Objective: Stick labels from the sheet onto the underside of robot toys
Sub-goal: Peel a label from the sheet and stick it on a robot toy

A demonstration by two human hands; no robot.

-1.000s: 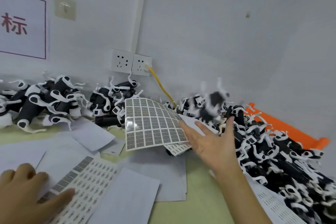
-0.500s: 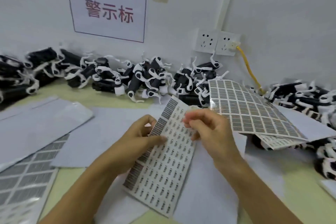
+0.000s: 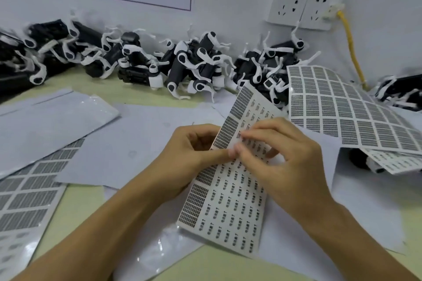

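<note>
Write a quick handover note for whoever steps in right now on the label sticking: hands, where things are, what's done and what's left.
Left hand grips the label sheet at its left edge, tilted up off the table.
Right hand pinches at a small label near the sheet's upper middle; whether it is peeled free cannot be told.
Robot toys lie piled along the wall; none is in hand.
Done: sheet picked up.
Left: peel the label, pick up a toy, stick it on the underside.

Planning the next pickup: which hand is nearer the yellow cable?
Right. The right hand lies below-left of the yellow cable; the left hand sits farther left.
</note>
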